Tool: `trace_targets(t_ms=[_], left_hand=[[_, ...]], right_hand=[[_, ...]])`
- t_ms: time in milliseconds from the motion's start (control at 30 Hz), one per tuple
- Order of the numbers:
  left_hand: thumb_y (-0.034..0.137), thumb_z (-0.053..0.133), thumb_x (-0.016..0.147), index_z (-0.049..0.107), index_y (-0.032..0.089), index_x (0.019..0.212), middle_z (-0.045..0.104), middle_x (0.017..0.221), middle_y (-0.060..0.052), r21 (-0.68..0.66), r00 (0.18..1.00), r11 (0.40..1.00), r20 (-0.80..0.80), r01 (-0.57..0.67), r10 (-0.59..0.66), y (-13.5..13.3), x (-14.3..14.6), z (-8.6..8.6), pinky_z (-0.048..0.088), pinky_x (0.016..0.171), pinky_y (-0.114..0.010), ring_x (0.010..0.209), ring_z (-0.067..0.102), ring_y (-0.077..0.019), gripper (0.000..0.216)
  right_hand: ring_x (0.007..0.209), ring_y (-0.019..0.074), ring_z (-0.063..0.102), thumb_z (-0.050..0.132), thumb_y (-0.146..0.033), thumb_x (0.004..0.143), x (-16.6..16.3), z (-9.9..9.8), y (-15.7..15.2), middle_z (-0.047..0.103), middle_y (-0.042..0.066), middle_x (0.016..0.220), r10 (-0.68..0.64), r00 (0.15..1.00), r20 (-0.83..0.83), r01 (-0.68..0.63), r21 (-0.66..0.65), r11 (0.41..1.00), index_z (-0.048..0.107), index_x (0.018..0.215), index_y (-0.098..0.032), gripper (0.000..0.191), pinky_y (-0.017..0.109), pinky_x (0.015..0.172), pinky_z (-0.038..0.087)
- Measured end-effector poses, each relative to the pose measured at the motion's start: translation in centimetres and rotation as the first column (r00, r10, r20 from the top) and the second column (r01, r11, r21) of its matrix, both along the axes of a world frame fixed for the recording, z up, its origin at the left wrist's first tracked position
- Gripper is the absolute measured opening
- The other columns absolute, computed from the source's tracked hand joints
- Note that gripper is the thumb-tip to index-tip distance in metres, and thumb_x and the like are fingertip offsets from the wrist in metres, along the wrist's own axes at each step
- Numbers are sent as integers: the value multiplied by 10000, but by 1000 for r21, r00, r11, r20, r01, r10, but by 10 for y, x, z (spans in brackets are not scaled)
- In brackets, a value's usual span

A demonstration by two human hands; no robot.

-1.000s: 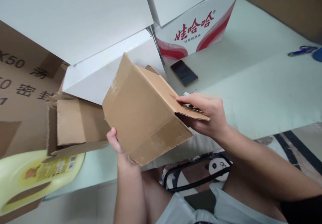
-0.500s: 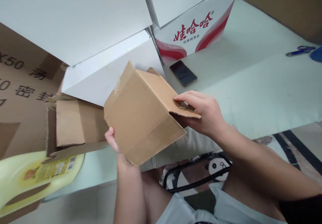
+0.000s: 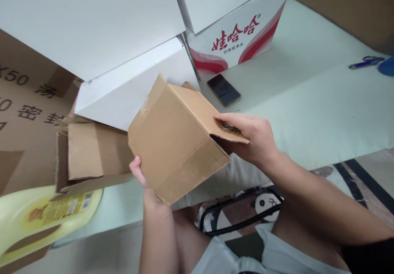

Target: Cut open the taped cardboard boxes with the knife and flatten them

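A small brown cardboard box (image 3: 172, 142) is held tilted in the air between both my hands, over the front edge of a pale green surface (image 3: 323, 114). My left hand (image 3: 140, 175) grips its lower left corner from beneath; only the thumb and part of the palm show. My right hand (image 3: 252, 138) is closed on the box's right end, fingers pinching a torn flap at the open side. The inside of the box is hidden from me.
Large white cartons (image 3: 92, 28) and a white carton with red print (image 3: 240, 32) stand behind. A dark phone (image 3: 223, 89) lies near them. An open brown box (image 3: 89, 155) and a yellow bottle (image 3: 46, 216) are at left. Scissors (image 3: 365, 63) lie far right.
The box has shifted slightly and turned a little between my hands. My right hand stays pinched on the flap, and my left hand keeps its hold underneath.
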State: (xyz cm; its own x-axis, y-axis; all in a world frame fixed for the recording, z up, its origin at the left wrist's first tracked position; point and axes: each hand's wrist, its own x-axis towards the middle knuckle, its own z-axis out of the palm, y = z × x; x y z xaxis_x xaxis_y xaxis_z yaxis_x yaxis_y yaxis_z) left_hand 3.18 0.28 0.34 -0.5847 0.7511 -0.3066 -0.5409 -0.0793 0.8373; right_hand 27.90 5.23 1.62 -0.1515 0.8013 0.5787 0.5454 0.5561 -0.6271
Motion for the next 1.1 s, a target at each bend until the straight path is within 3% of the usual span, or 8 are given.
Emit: trace_targets(t_ms=[533, 800, 1100], left_hand=[[501, 718, 683, 776, 290, 1052, 802, 935, 57, 23, 999, 998, 1, 50, -50, 0, -4, -6, 587, 647, -298, 764, 733, -195, 430], [504, 705, 695, 770, 274, 1025, 803, 958, 50, 24, 999, 999, 10, 34, -34, -1, -8, -9, 580, 677, -286, 806, 733, -187, 407], [472, 662, 698, 720, 227, 936, 781, 850, 5, -129, 994, 990, 94, 65, -53, 7, -3, -4, 561, 616, -331, 706, 708, -220, 346]], right_hand=[[876, 247, 804, 642, -253, 785, 2, 1, 1, 839, 79, 1003, 31, 999, -16, -32, -36, 999, 802, 1017, -179, 291, 295, 687, 563], [898, 239, 785, 661, -299, 795, 2, 1, 1, 834, 72, 1017, 54, 998, -36, -58, -131, 990, 792, 1017, -206, 275, 308, 737, 564], [819, 216, 749, 632, -292, 827, -5, -4, -1, 813, 71, 930, 98, 995, -12, -99, -189, 977, 761, 993, -184, 237, 297, 672, 498]])
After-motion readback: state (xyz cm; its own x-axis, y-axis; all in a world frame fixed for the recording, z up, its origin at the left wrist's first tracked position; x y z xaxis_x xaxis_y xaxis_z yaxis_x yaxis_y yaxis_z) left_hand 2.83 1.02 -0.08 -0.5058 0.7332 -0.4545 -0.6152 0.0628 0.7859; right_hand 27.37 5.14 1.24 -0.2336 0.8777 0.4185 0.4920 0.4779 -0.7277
